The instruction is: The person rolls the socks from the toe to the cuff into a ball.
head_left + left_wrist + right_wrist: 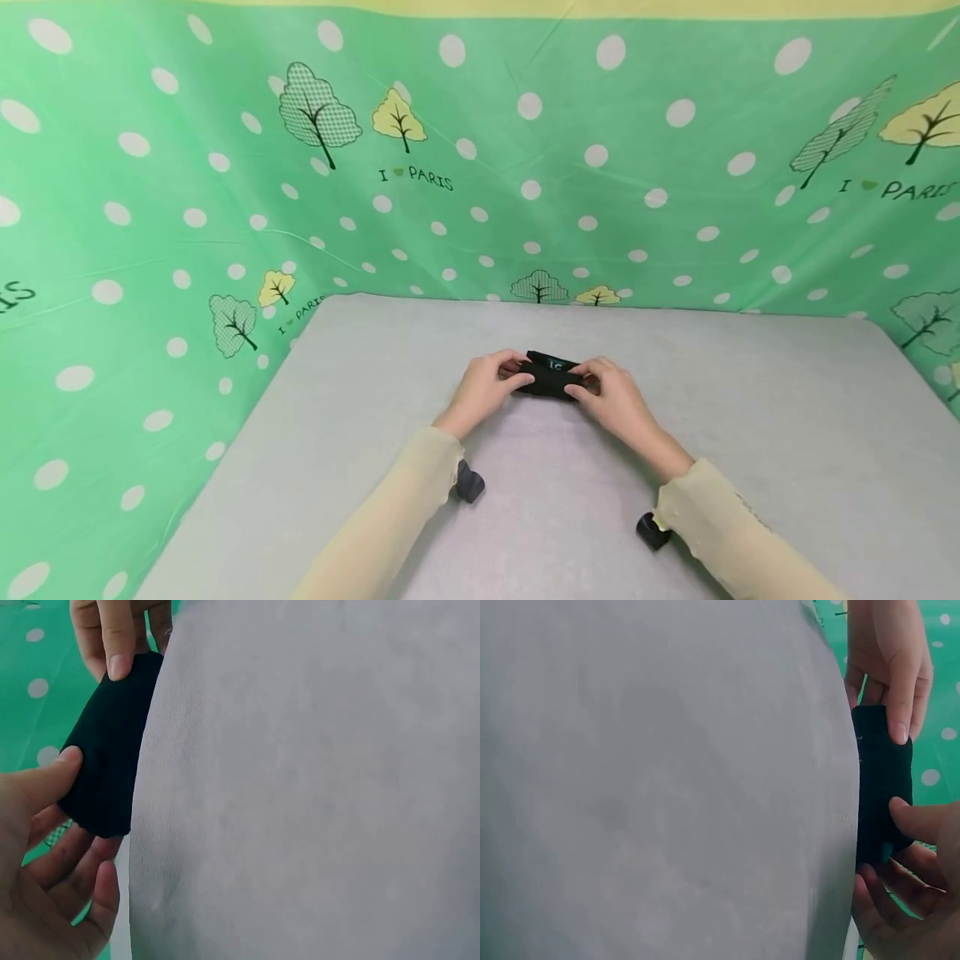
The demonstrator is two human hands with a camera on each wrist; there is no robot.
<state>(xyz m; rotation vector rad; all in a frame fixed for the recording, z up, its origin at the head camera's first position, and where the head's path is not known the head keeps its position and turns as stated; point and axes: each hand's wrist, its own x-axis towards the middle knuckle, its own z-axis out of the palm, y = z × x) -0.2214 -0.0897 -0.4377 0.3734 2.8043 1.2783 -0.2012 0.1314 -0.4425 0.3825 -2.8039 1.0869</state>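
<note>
From the head view I see both hands meeting near the middle of the grey worktop (750, 417), a little toward its far edge. The left hand (486, 390) and the right hand (611, 398) each pinch one end of a small black folded cloth (550, 377), which lies on or just above the surface between them — I cannot tell which. It looks soft and knitted, folded into a compact oblong, with a small pale mark on its top. Pale yellow sleeves (405, 500) cover both forearms. Behind stands a green dotted backdrop (187, 167) printed with trees.

In the left wrist view, the left hand (45, 862) has its thumb on the near end of the cloth (105, 765) with fingers curled beneath; the other hand's fingertips (116, 645) clamp the far end. The fabric is matte and slightly ribbed.

The right wrist view shows the same hold mirrored: the right hand (911, 885) closed on one end, the cloth (881, 795) at the worktop's edge in frame.

To handle it well, I'd judge even tension from both ends matters (soft knits bunch easily) — keeping the fold edges aligned.
</note>
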